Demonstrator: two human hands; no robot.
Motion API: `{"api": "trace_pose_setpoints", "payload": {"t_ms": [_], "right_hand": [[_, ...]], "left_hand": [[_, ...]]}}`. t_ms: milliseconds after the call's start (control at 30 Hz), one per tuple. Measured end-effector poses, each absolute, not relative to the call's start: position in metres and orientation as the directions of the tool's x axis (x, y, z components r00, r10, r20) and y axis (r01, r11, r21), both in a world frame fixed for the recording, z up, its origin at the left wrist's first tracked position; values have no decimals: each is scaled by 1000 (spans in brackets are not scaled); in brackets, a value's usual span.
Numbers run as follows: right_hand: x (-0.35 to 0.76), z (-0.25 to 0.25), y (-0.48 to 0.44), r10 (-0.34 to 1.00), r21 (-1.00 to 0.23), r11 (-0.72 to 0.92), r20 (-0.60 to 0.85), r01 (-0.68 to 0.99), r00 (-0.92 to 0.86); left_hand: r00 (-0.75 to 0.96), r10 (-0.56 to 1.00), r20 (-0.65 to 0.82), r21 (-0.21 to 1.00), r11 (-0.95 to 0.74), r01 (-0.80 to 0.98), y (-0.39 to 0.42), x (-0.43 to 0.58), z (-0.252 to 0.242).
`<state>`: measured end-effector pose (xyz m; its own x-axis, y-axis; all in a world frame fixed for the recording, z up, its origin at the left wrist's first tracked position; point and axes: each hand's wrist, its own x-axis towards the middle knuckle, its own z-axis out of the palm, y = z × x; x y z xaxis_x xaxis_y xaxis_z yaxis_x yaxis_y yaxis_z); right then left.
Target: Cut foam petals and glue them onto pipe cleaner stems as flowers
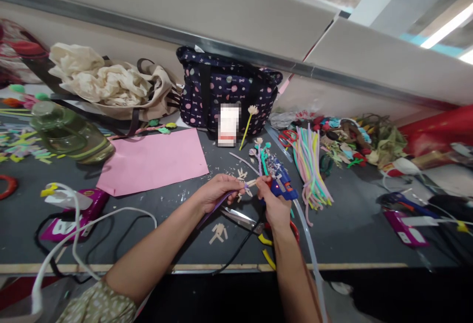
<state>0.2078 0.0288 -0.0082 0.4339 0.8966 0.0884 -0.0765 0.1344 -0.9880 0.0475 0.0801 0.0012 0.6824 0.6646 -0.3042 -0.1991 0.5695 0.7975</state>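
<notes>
My left hand (223, 189) is closed around a purple pipe cleaner (216, 208), its tail slanting down to the left. Pale cream petal-like strips (248, 192) cluster at its tip. Opposite, my right hand (271, 197) pinches a cream strip (252, 183) against that tip. A blue glue gun (284, 185) with a small red light lies right beside my right hand, which partly hides it. Under the hands are scissors (240, 218), with loose cream strips (219, 233) nearby. Finished-looking pipe-cleaner flowers (260, 153) lie just beyond.
A pink sheet (158, 160) and a green bottle (70, 133) are on the left. Behind stands a dark patterned bag (229, 91). Bundled pastel pipe cleaners (312, 170) lie right. White cables (77, 224) cross the left side; a clear tube (308, 241) runs past my right arm.
</notes>
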Motion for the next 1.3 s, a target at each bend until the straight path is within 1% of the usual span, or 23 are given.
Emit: {"api": "trace_pose_setpoints", "payload": {"t_ms": [67,133,267,367,433,533,700,900,933,1067,1200,1300], "right_hand": [[206,-3,29,901,-977,171,103,-128,421],[203,7,32,915,-963,182,93,-198,392],[198,42,58,928,-949,197,100,-244,360],[196,64,96,917,-930,225,101,-290,386],[195,70,122,937,-930,167,47,-326,347],[191,71,150,940,-925,125,-4,-358,340],[190,70,161,940,-926,154,30,-344,339],[189,66,111,950,-935,140,35,-325,309],[187,62,100,950,-938,138,35,-316,312],[179,36,67,975,-966,74,17,-249,223],[173,11,54,990,-984,24,-1,-175,138],[171,2,51,994,-982,-4,-25,-187,110]], "left_hand": [[668,685,-291,779,575,-249,83,45,3],[631,731,-262,753,563,-340,87,41,5],[487,848,-207,703,475,-529,95,33,10],[410,889,-204,677,431,-596,98,30,11],[387,897,-212,661,423,-620,99,29,10],[361,903,-235,646,422,-636,101,28,7],[338,907,-252,645,418,-639,103,25,6],[312,911,-269,634,411,-655,103,24,7],[320,908,-269,628,417,-656,103,25,7],[336,904,-264,615,426,-663,101,26,5],[344,903,-256,641,425,-639,101,28,5],[363,893,-266,673,442,-593,100,30,6]]}}
